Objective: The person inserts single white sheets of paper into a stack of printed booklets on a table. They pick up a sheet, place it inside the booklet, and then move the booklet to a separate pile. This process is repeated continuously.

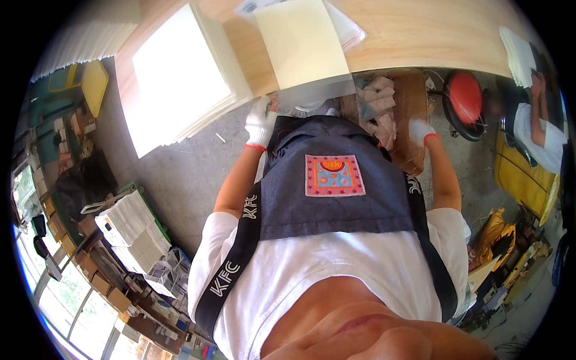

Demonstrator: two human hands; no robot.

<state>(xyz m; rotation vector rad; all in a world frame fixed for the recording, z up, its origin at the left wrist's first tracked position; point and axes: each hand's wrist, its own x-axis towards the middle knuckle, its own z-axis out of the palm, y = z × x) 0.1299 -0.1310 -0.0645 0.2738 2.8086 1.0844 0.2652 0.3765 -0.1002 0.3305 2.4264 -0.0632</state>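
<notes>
My left hand [261, 123], in a white glove with a red cuff, is at the table's front edge with its fingers curled. Its fingertips meet the left corner of a grey see-through sheet [315, 91] that hangs over the edge; whether they grip it is unclear. A pale yellow sheet [303, 39] lies flat above that film. My right hand [420, 131], gloved alike, is smeared by motion and sits beside an open brown box [411, 99]. Crumpled pinkish-white pieces [379, 108] fill the box's left side.
A tall stack of white sheets [180, 75] overhangs the wooden table [420, 36] at left. A red stool [465, 99] stands right of the box. Another person's arm [537, 114] reaches in at far right, near a yellow chair [525, 168]. White stacks [135, 225] stand behind on the left.
</notes>
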